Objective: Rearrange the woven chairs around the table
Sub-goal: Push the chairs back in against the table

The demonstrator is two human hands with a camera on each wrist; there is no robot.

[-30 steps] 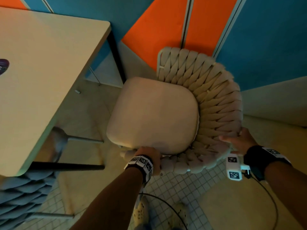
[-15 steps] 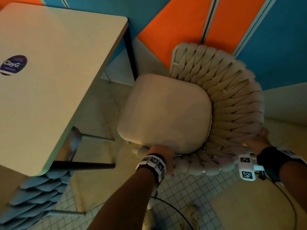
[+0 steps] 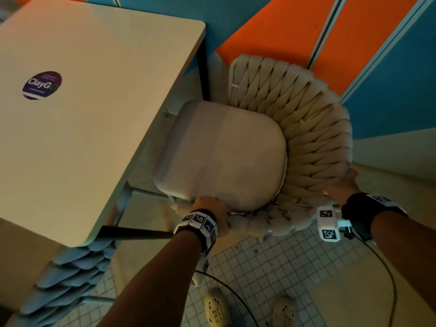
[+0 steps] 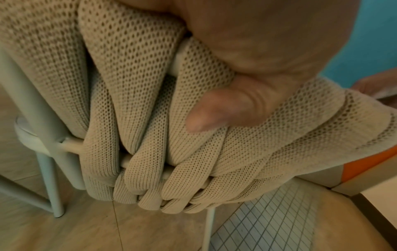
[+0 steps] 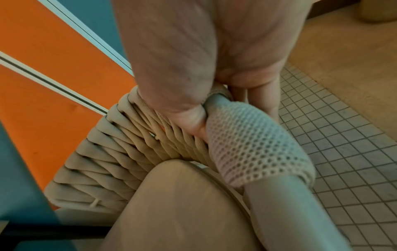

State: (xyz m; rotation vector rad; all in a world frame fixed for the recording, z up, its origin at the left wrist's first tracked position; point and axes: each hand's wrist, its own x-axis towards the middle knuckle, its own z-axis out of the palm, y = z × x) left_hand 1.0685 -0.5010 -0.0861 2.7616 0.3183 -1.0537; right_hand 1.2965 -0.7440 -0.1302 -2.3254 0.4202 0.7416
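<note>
A beige woven chair with a pale seat cushion stands beside the right edge of the light table; the cushion's left edge lies under the table edge. My left hand grips the woven rim at the chair's near side, thumb pressed on the mesh straps. My right hand grips the rim at the chair's right side, fingers curled round the frame tube. A second, grey-blue woven chair sits tucked under the table's near edge at lower left.
An orange and blue panelled wall runs close behind the beige chair. A black table leg stands by the chair's far left corner. Small white floor tiles and my two shoes lie below, with a black cable trailing.
The beige chair has slid left toward the table, its cushion now meeting the table edge. Both hands kept their grip on the rim and moved with it.
</note>
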